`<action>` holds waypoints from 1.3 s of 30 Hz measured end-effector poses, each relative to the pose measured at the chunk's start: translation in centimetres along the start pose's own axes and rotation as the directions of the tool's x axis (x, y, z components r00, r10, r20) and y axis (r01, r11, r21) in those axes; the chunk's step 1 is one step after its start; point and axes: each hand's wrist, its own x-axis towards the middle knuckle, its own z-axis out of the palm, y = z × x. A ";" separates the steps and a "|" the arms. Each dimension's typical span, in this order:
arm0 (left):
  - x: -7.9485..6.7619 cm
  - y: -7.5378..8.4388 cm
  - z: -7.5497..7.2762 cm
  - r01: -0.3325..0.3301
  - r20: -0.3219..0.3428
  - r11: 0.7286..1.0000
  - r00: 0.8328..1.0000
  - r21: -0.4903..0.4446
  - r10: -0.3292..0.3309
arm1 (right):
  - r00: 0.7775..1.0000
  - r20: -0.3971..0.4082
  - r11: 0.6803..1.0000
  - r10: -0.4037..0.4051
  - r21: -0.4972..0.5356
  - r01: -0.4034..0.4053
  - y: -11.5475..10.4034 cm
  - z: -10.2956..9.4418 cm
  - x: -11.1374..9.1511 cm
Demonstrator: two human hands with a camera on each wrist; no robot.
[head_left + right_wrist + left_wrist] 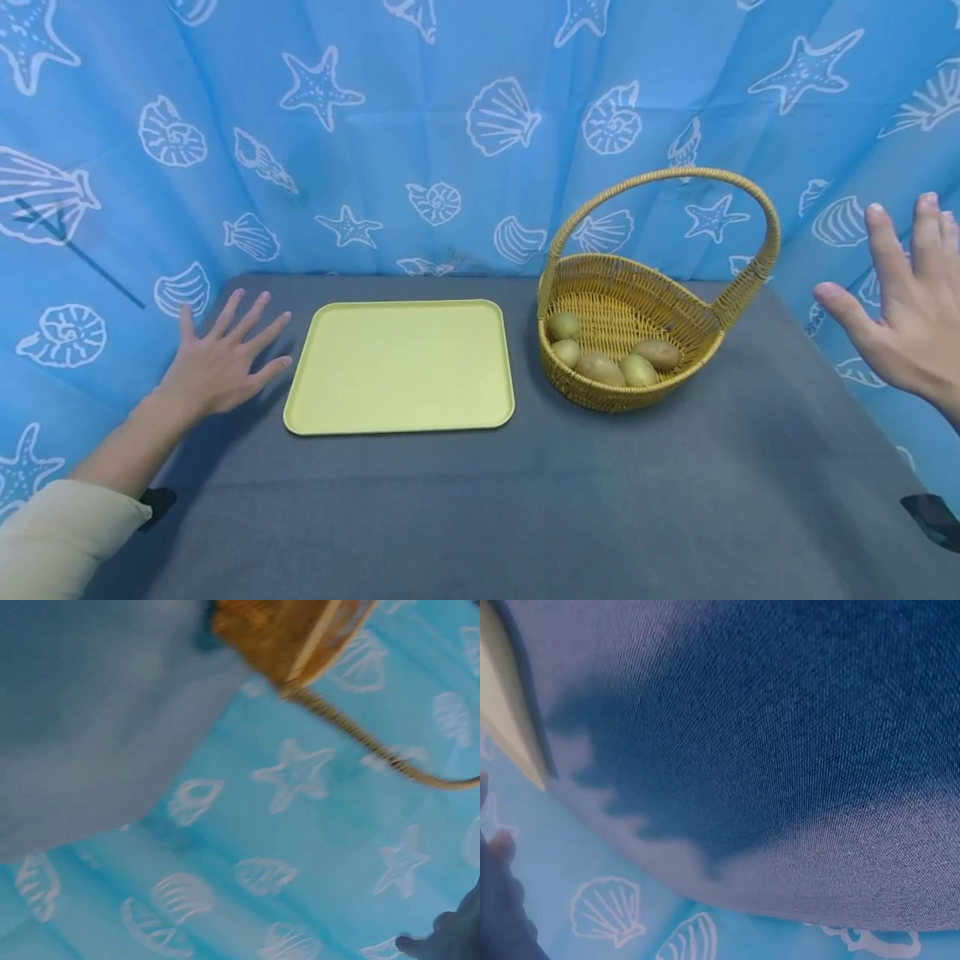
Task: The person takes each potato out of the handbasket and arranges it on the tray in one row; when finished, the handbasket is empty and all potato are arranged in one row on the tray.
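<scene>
My left hand is spread flat with fingers apart, just left of a pale yellow tray, and holds nothing. Part of that hand shows dark at the lower left edge of the left wrist view, with its shadow falling on the cloth. Off to the far right, my right hand is raised with fingers spread, also holding nothing. Between the hands, right of the tray, stands a wicker basket with a tall arched handle. Several potatoes lie along its near side. The tray's surface is bare.
A grey cloth covers the table. Blue curtains printed with white shells and starfish hang behind it and along both sides. The basket's handle rises well above the table. A dark wristband shows at the right edge.
</scene>
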 end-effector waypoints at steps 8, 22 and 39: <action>-0.1 0.7 0.5 -0.018 0.136 0.999 0.990 -0.042 0.024 | 0.988 0.090 0.963 -0.122 0.253 0.096 -4.9 -0.1 0.0; -0.4 1.1 0.8 -0.062 0.288 0.985 0.952 -0.159 0.106 | 0.716 0.619 0.834 -0.322 0.543 -0.094 -6.2 3.4 3.7; -0.3 1.2 0.9 -0.089 0.317 0.967 0.934 -0.239 0.164 | 0.464 0.771 0.791 -0.437 0.575 -0.210 -4.6 7.7 7.7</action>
